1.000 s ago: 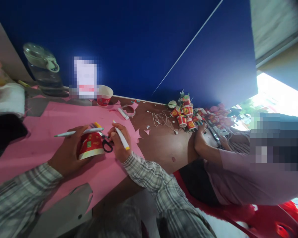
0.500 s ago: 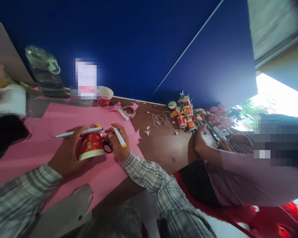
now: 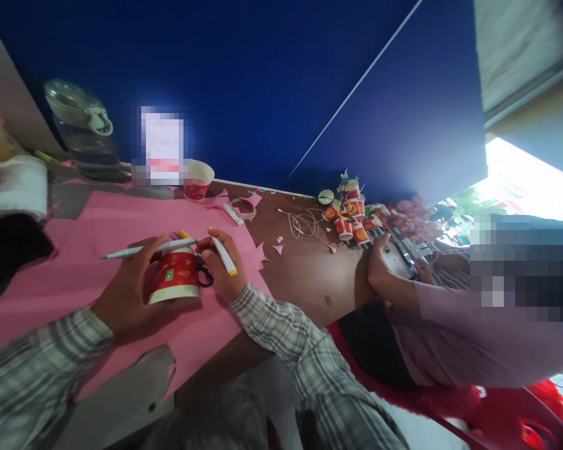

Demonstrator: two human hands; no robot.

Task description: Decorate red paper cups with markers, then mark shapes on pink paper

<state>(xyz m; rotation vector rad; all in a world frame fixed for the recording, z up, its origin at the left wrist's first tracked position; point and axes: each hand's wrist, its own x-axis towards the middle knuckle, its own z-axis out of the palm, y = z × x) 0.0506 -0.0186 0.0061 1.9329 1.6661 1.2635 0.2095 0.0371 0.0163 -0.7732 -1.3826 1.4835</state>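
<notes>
My left hand (image 3: pixel 129 287) is closed around a red paper cup (image 3: pixel 181 275), its wide white rim facing down. A slim white marker with green ends (image 3: pixel 177 244) runs across the top of the cup, tucked at the fingers of that hand. My right hand (image 3: pixel 223 265) is closed on a white marker with a yellow end (image 3: pixel 226 257), which points down toward the wrist; its fingertips are close to the cup's right side. Between cup and right hand shows the black handle of scissors (image 3: pixel 206 275), whose blades are mostly hidden. Pink paper (image 3: pixel 216 325) lies beneath.
Behind stand another paper cup (image 3: pixel 199 181) and a clear water bottle (image 3: pixel 87 134). A dark phone-like object (image 3: pixel 16 247) is at the left. A white cable (image 3: pixel 303 226) and stacked red cups (image 3: pixel 351 209) lie rightward, near another person's arm (image 3: pixel 389 275).
The cup has turned slightly in my left hand, so its printed green patch faces more forward. The right hand has shifted very little, and both markers stay held.
</notes>
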